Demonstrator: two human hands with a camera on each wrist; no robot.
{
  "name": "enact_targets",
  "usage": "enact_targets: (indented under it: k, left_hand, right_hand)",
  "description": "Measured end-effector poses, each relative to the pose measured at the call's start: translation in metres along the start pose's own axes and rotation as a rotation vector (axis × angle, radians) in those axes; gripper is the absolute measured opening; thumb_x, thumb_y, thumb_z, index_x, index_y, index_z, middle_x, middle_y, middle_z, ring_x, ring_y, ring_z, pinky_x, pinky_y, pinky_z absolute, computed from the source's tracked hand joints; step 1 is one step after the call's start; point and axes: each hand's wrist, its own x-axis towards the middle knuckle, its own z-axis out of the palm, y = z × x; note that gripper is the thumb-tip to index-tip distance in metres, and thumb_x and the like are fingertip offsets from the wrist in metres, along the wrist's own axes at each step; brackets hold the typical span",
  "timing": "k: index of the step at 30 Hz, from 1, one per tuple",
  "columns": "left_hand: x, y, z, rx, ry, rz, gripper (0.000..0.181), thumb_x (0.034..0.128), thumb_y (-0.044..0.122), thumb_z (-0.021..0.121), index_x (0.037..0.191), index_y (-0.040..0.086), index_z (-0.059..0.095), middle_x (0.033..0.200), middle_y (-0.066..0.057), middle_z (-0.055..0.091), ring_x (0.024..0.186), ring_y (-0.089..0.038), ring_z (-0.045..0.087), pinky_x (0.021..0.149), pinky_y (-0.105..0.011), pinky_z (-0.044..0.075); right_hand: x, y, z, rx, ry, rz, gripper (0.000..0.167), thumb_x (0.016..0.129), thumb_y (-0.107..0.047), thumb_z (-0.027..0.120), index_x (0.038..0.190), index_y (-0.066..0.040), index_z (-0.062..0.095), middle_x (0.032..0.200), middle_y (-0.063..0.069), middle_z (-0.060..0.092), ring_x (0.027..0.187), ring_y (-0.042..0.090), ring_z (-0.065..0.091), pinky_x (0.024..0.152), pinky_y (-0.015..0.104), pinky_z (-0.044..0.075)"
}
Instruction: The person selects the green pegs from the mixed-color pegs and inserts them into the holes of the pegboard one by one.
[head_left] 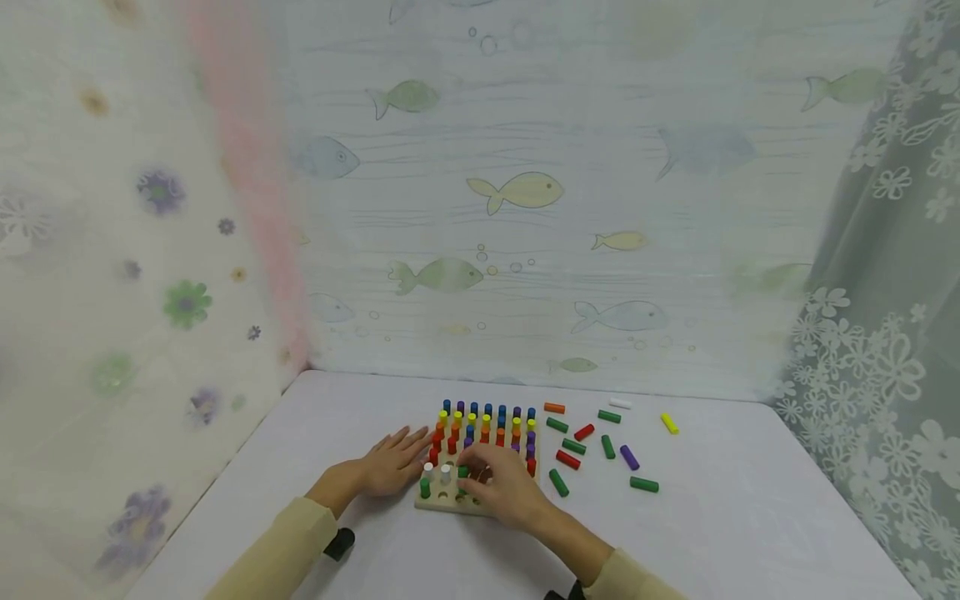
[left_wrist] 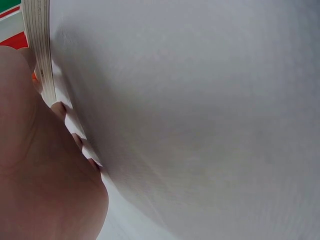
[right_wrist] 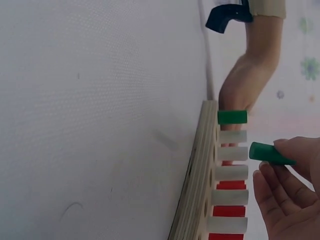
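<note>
A wooden pegboard [head_left: 427, 503] holds upright pegs in rows of blue, yellow, orange, red, purple and white. My right hand [head_left: 508, 490] is over its near part. In the right wrist view, thumb and fingers pinch a green peg [right_wrist: 267, 152], tilted and apart from the board, beyond the tops of the white pegs [right_wrist: 230, 173]. Another green peg [head_left: 425, 488] stands in the near left corner hole. My left hand [head_left: 392, 463] lies with fingers extended against the board's left side. The left wrist view catches its palm side [left_wrist: 45, 170] beside the layered board edge [left_wrist: 37, 45].
Loose pegs lie right of the board: several green [head_left: 643, 484], red ones [head_left: 567, 459], a purple [head_left: 629, 457], an orange [head_left: 554, 407], a yellow [head_left: 669, 423] and a white [head_left: 619, 403]. The white-covered table [head_left: 720, 533] meets fish-printed cloth [head_left: 480, 333] behind.
</note>
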Motion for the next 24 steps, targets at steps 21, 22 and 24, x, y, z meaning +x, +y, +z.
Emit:
enact_targets:
  k: [21,22,24]
  left_hand:
    - [-0.001,0.0,-0.001,-0.005,0.003,0.018,0.062,0.1094,0.039,0.042,0.164,0.014,0.025,0.171,-0.008,0.02,0.157,-0.039,0.013,0.123,-0.064,0.012]
    - [-0.001,-0.001,0.0,-0.009,0.001,0.019,0.062,0.1094,0.04,0.041,0.164,0.015,0.025,0.171,-0.008,0.019,0.157,-0.039,0.012,0.123,-0.063,0.011]
    - [0.001,-0.003,0.001,-0.015,0.003,0.024,0.063,0.1094,0.041,0.04,0.164,0.016,0.024,0.171,-0.008,0.018,0.157,-0.039,0.01,0.123,-0.063,0.01]
  right_hand:
    - [0.012,-0.007,0.022,-0.042,-0.043,0.007,0.014,0.094,-0.008,0.075,0.108,-0.009,0.071,0.1,-0.001,0.073,0.085,0.001,0.062,0.079,0.018,0.055]
    - [0.013,-0.007,0.023,-0.052,-0.043,0.008,0.014,0.094,-0.009,0.075,0.107,-0.01,0.071,0.1,-0.001,0.073,0.084,0.001,0.061,0.079,0.018,0.055]
    - [0.014,-0.007,0.024,-0.071,-0.041,0.011,0.013,0.094,-0.009,0.075,0.106,-0.011,0.071,0.1,-0.001,0.073,0.083,0.0,0.062,0.078,0.018,0.055]
